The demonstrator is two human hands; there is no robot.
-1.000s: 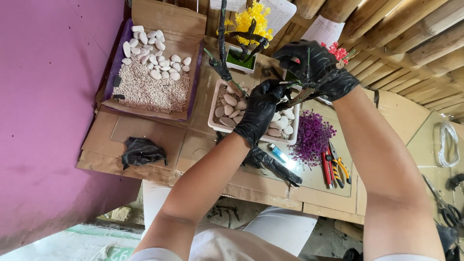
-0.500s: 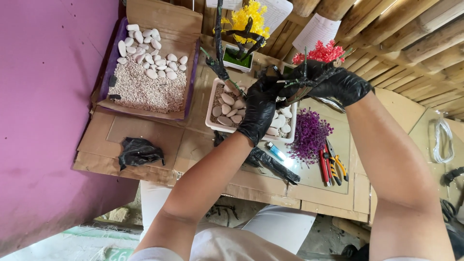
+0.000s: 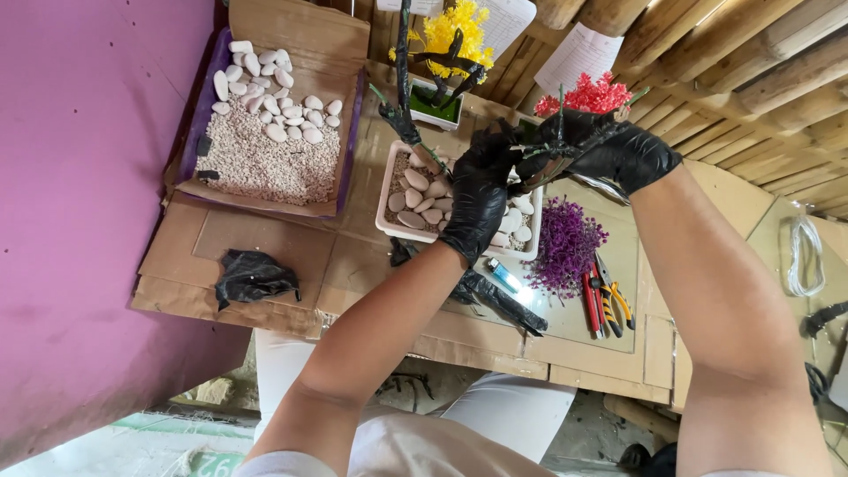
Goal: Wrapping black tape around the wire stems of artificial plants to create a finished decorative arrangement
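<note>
Branch [image 3: 565, 163] pinched by both gloved hands above white planter's [image 3: 389, 199] rim.

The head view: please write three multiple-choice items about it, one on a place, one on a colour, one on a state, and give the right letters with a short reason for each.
1. Where does the purple plastic foliage lie?
A. inside the cardboard box of gravel
B. on the work surface, between the white planter and the pliers
C. in the left hand

2. What colour are the gloves on both hands?
A. black
B. white
C. yellow

3. What is the state of the white planter?
A. tipped on its side
B. empty
C. upright, holding pale stones

Answers:
1 B: the foliage sits just right of the planter, with the pliers on its other side.
2 A: the left hand and the right hand both wear black gloves.
3 C: the planter stands level, and rounded pale stones fill it.
</note>
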